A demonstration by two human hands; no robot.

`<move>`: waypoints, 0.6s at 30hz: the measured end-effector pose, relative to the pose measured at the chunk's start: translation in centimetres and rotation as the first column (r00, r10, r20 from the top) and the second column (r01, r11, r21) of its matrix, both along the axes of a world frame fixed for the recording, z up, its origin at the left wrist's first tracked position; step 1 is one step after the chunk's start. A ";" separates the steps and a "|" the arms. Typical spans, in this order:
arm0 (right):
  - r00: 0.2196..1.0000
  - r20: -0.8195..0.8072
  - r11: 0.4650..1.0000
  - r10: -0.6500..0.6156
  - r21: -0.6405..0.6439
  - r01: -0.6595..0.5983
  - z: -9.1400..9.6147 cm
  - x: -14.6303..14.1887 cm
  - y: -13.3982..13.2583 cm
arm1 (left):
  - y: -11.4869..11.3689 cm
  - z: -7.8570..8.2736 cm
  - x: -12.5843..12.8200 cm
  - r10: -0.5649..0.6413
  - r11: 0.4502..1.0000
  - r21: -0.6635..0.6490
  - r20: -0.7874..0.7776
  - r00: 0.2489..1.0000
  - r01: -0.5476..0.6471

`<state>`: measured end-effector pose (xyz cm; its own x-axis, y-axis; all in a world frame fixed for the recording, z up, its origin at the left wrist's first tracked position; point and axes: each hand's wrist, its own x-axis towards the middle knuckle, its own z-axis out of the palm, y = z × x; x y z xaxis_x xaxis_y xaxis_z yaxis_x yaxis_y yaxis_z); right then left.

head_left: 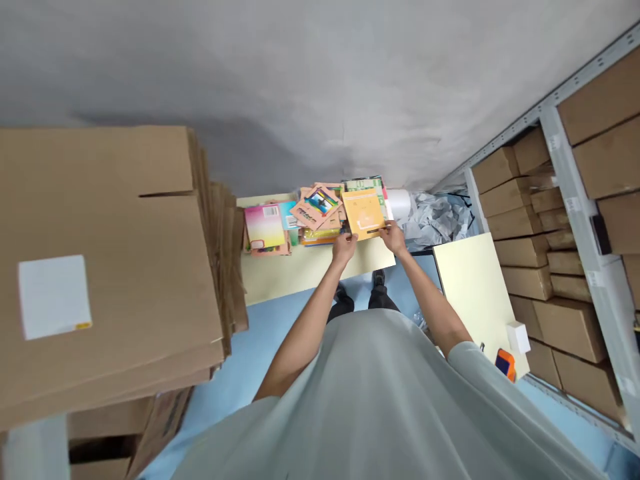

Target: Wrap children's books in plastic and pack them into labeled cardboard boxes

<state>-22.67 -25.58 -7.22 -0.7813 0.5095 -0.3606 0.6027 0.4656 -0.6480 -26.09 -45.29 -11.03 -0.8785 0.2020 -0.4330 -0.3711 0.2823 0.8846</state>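
Between my hands is an orange-yellow booklet, flat and squarish, with pale print on its cover. My left hand is closed on its near left corner. At its near right corner, my right hand grips the edge. Beneath and behind the booklet lies a green-and-white printed item, partly covered. Left of it, several pinkish-tan packets with colourful pictures lie in a loose heap. Farther left is a pink-and-yellow booklet with a barcode. All of these rest on a cream table.
Flattened cardboard boxes are stacked high at left. A white roll and crumpled grey plastic are right of the booklets. At right, a second cream table holds an orange device and a small white box, beside shelves of cartons.
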 end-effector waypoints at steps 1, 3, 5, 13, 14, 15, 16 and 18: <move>1.000 0.012 1.000 -0.015 -0.014 0.015 0.0 0.2 -0.4 | 0.0 0.0 -0.1 -0.015 1.000 -0.020 -0.003 1.000 0.015; 0.998 0.003 0.996 -0.060 -0.070 0.060 0.2 1.0 -1.1 | -0.5 0.4 0.0 -0.036 0.997 -0.068 -0.003 0.999 0.036; 0.992 -0.051 0.981 -0.114 -0.161 0.104 0.6 2.3 -1.5 | -1.2 1.0 0.6 -0.069 0.993 -0.100 -0.020 0.997 0.067; 0.837 -0.321 0.850 -0.443 -0.447 0.278 3.7 14.9 1.5 | 2.7 5.3 5.8 -0.282 0.950 0.081 -0.188 0.941 0.301; 0.807 -0.323 0.822 -0.494 -0.475 0.313 4.1 16.9 2.4 | 4.1 5.9 6.8 -0.328 0.929 0.106 -0.204 0.922 0.354; 0.779 -0.313 0.792 -0.543 -0.499 0.352 4.4 19.0 3.4 | 5.6 6.4 7.7 -0.376 0.905 0.124 -0.214 0.901 0.407; 0.752 -0.296 0.759 -0.589 -0.520 0.391 4.7 21.0 4.5 | 7.2 6.9 8.6 -0.425 0.878 0.139 -0.218 0.879 0.459; 0.696 -0.258 0.693 -0.670 -0.552 0.463 5.0 24.8 6.8 | 10.6 7.6 10.4 -0.523 0.813 0.165 -0.214 0.825 0.558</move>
<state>2.09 -18.74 -2.26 -0.5056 0.7812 -0.3661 0.2795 -0.2531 -0.9262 -15.67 -34.69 -3.39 -0.6502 0.7343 -0.1951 -0.0710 0.1969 0.9778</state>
